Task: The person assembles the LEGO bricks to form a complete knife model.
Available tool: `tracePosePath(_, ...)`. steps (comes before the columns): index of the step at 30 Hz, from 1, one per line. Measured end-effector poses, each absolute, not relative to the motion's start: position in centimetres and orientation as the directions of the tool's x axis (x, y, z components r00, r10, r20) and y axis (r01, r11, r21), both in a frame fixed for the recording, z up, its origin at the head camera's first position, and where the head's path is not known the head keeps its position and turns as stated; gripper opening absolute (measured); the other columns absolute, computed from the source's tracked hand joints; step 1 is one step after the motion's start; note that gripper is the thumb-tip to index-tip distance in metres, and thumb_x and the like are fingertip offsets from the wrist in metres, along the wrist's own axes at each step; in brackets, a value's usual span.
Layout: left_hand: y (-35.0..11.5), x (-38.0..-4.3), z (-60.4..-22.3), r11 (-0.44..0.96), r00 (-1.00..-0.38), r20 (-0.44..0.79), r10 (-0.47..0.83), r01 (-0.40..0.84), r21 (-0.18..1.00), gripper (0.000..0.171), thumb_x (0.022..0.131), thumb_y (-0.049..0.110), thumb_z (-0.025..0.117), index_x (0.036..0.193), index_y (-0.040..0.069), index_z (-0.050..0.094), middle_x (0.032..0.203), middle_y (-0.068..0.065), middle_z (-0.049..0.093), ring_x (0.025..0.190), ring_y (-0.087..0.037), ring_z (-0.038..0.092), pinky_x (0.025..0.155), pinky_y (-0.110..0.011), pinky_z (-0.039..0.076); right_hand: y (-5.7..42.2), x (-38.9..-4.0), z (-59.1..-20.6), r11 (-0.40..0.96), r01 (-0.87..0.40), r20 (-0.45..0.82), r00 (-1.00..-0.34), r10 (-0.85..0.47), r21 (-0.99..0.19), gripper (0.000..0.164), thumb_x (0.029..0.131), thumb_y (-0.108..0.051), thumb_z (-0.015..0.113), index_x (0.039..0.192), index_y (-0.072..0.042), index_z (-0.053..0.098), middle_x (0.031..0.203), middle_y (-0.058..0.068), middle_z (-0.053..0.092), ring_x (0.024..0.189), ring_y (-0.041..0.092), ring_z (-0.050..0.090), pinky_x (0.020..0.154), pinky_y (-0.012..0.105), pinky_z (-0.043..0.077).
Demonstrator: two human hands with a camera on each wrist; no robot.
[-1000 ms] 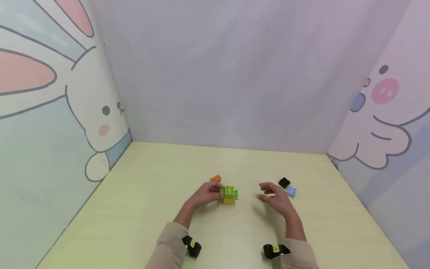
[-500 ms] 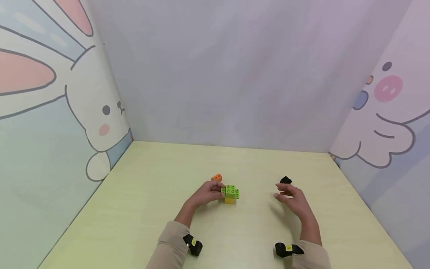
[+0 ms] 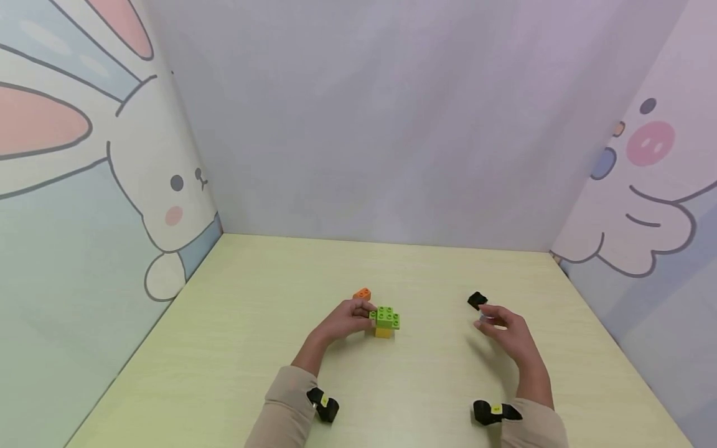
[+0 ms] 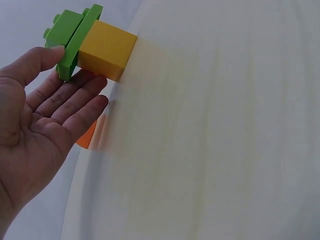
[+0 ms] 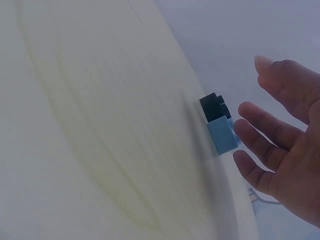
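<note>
My left hand (image 3: 346, 320) pinches the green plate of a small stack of toy building bricks. A green studded brick (image 3: 384, 316) tops this stack, and a yellow brick (image 4: 108, 49) forms its bottom. In the left wrist view the thumb presses one face of the green plate, with fingers stretched along the other side. My right hand (image 3: 511, 335) hovers by a light blue brick (image 5: 222, 135), thumb and fingers spread apart. The fingers partly cover that brick in the head view. Right beside it is a black brick (image 3: 477, 300).
An orange brick (image 3: 362, 294) lies just beyond my left hand, partly hidden by the fingers in the left wrist view. The pale wooden table (image 3: 269, 280) meets a plain back wall (image 3: 358, 124) and side walls printed with cartoon animals.
My right hand has moved right, away from the stack and over to the light blue brick. My left hand keeps its pinch on the stack, almost unmoved.
</note>
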State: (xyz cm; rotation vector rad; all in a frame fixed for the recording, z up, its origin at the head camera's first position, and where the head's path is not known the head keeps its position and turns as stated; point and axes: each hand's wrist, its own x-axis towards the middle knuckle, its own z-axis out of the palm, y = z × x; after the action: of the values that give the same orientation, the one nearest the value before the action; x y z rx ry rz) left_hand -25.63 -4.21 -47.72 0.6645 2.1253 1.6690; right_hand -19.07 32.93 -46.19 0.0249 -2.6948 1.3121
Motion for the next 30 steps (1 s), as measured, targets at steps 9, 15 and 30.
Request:
tracePosePath(9, -4.1, -25.0, -46.6, 0.194, -0.828, 0.014, 0.560, 0.148, 0.970, 0.024, 0.086, 0.000, 0.061, 0.110, -0.003, 0.059, 0.102, -0.012, 0.062, 0.092, -0.020, 0.059, 0.076, -0.030, 0.049, 34.6, -18.8, -45.8, 0.608, -0.015, 0.104, -0.988, 0.112, -0.794, 0.049, 0.088, -0.028, 0.066, 0.126, 0.001, 0.054, 0.126, 0.022, 0.051, 0.107, 0.038, 0.052, 0.077, 0.035, 0.045)
tracePosePath(15, -4.1, -25.6, -47.8, 0.213, -0.834, 0.009, 0.551, 0.151, 0.965, 0.027, 0.086, 0.006, 0.063, 0.112, -0.001, 0.059, 0.103, -0.008, 0.062, 0.094, -0.019, 0.059, 0.077, -0.031, 0.049, 35.5, -18.8, -45.5, 0.589, 0.028, 0.067, -0.988, 0.138, -0.807, 0.053, 0.089, -0.024, 0.065, 0.130, 0.004, 0.049, 0.129, 0.026, 0.047, 0.111, 0.040, 0.048, 0.074, 0.025, 0.043)
tracePosePath(30, -4.0, -24.1, -45.0, 0.218, -0.835, -0.001, 0.551, 0.143, 0.965, 0.024, 0.087, 0.000, 0.060, 0.110, -0.005, 0.057, 0.103, -0.014, 0.061, 0.093, -0.023, 0.058, 0.078, -0.032, 0.049, 36.8, -20.7, -47.0, 0.556, 0.110, -0.041, -0.990, 0.136, -0.824, 0.060, 0.089, -0.027, 0.065, 0.135, 0.003, 0.041, 0.131, 0.028, 0.042, 0.115, 0.040, 0.045, 0.086, 0.042, 0.042)
